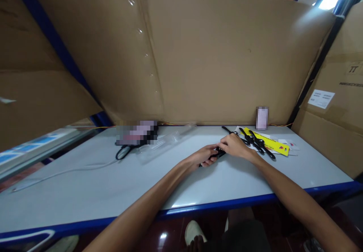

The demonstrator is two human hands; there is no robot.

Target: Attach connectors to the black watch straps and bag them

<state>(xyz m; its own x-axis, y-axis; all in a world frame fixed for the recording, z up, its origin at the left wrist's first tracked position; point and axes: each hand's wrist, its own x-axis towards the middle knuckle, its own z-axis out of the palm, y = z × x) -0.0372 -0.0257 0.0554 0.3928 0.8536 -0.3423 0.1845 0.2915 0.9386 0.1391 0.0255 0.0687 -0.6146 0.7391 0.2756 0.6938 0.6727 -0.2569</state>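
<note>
My left hand (pixel 204 156) is closed around a slim black piece (pixel 220 153), whose dark end sticks out below the fingers. The fingertips of my right hand (pixel 234 145) are pressed onto the same piece at its other end, close beside my left hand. Fingers cover most of it, so its kind cannot be made out. Just beyond my right hand lie several long black pieces (pixel 262 143) with thicker middles and narrow ends. They rest partly on a yellow card (pixel 276 146) with black print.
A clear plastic package (pixel 164 143) lies left of my hands. Farther left are a blurred-out device (pixel 137 133) and a white cable (pixel 82 167) across the white table (pixel 93 195). Another blurred-out upright object (pixel 261 118) stands at the back. Cardboard (pixel 212 63) walls the table's rear.
</note>
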